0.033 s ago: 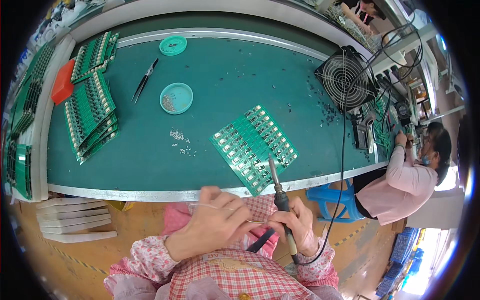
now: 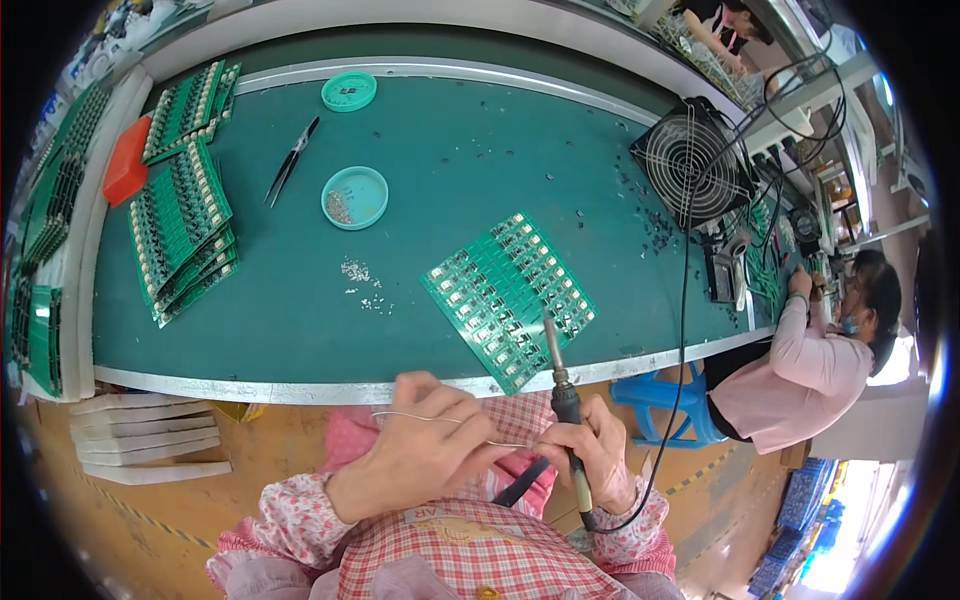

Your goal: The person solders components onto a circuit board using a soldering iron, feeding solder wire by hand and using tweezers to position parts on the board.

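My right hand (image 2: 590, 452) grips a soldering iron (image 2: 566, 405) by its handle, tip pointing up and away, over the near right part of a green circuit board panel (image 2: 510, 300). Whether the tip touches the board I cannot tell. Thin solder wire (image 2: 512, 444) runs through my closed left hand (image 2: 428, 440); its far end reaches the fingertips of my right hand. Both hands are held in front of the table's near edge. Rows of white and black components cover the panel, whose near corner reaches the metal edge.
Left lie stacked circuit boards (image 2: 185, 230), a red block (image 2: 127, 162) and tweezers (image 2: 292, 162). Two round green dishes (image 2: 355, 170) (image 2: 349, 76) hold small parts; others lie loose. A fan (image 2: 692, 165) stands right, the iron's cord (image 2: 684, 330) crossing before it. A co-worker (image 2: 800, 360) sits at right.
The solder wire shows more plainly across my left fingers. The iron's tip has shifted very slightly to the right. Otherwise the scene is almost the same.
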Available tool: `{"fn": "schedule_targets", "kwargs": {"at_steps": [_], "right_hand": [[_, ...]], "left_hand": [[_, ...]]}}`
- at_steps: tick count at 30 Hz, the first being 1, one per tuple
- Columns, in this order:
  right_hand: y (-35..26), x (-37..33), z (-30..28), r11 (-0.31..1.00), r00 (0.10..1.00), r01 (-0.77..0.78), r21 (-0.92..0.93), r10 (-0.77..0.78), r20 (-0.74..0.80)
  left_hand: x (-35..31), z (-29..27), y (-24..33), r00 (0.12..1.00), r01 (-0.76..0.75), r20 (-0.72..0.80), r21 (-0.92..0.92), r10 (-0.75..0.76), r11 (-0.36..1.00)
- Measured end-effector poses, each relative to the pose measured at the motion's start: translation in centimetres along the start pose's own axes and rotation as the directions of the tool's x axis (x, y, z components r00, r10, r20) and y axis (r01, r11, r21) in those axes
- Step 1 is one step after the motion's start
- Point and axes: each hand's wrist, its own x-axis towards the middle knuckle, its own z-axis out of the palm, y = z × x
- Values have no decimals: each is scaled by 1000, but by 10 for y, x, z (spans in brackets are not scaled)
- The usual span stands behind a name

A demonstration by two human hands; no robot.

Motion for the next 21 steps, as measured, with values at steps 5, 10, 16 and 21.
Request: {"fn": "schedule_targets", "kwargs": {"at_steps": [5, 10, 16, 21], "right_hand": [[2, 12, 0, 998, 992, 39, 45, -33, -120], [-2, 23, 5, 998, 996, 33, -51, -37, -86], [-10, 26, -2, 995, 960, -95, -13, 88, -265], [-18, 20, -3, 988, 917, -156, 20, 152, -370]], "left_hand": [[-7, -15, -11, 995, 42, -88, 5, -41, 999], [3, -12, -16, 986, 50, -162, 18, -47, 999], [14, 12, -22, 946, 152, -296, 39, -134, 988], [16, 21, -21, 941, 94, -331, 33, -77, 995]]}}
